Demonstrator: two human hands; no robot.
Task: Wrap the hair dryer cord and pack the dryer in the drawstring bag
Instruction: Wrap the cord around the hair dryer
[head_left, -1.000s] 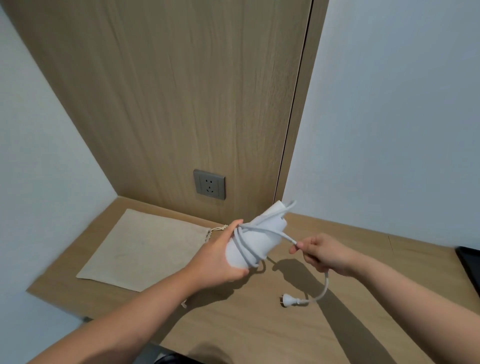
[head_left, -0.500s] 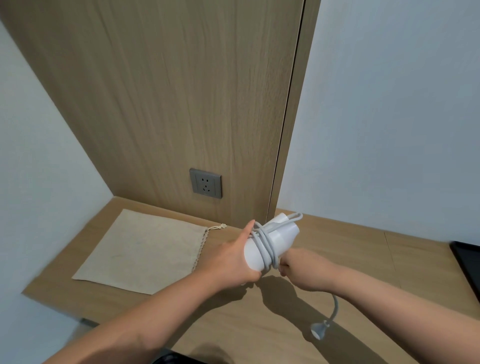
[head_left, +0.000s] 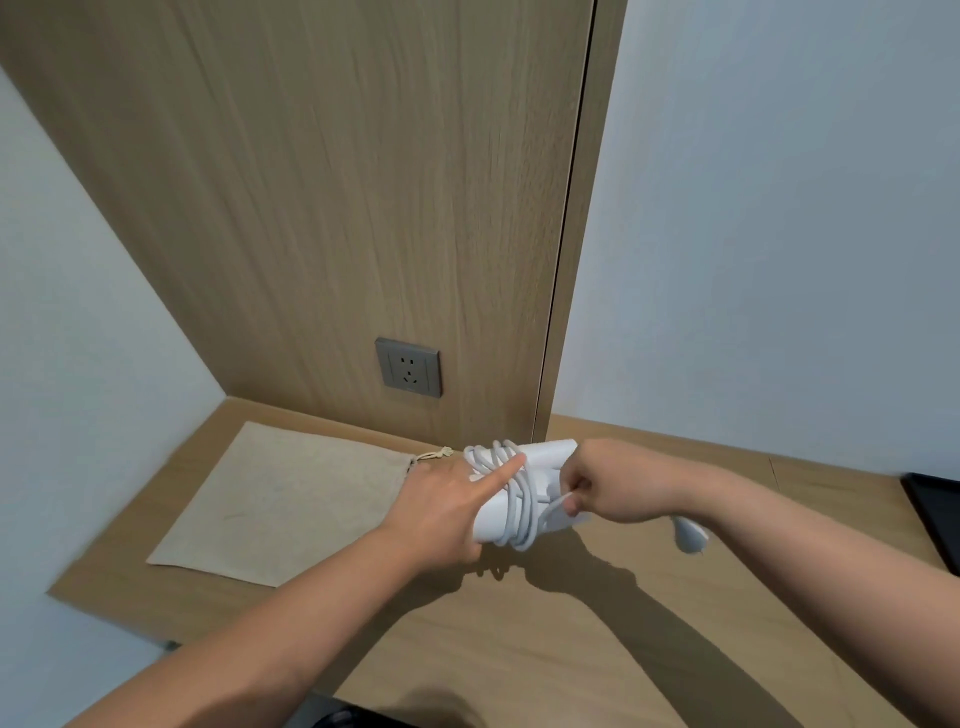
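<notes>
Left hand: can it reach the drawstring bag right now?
Likely reachable, but not free: the drawstring bag lies flat just beside the left hand with nothing between, yet that hand grips the hair dryer.

Findings, one second ago against present:

1. The cord (head_left: 519, 514) has gained turns. One second ago only a few loose loops crossed the hair dryer (head_left: 548, 453); several close coils now encircle its middle.
2. The free tail has shortened. The plug (head_left: 691, 535), formerly low and near over the desk, now hangs higher, just right of the right wrist.
3. The right hand (head_left: 618, 483) went from the dryer's right to its near side half a second ago. It is now back on the right, touching the dryer and pinching the cord.
4. The left hand (head_left: 441, 509) now lays its index finger (head_left: 501, 475) straight across the coils.
5. The dryer, earlier tilted up toward the far right, now lies closer to level.
</notes>
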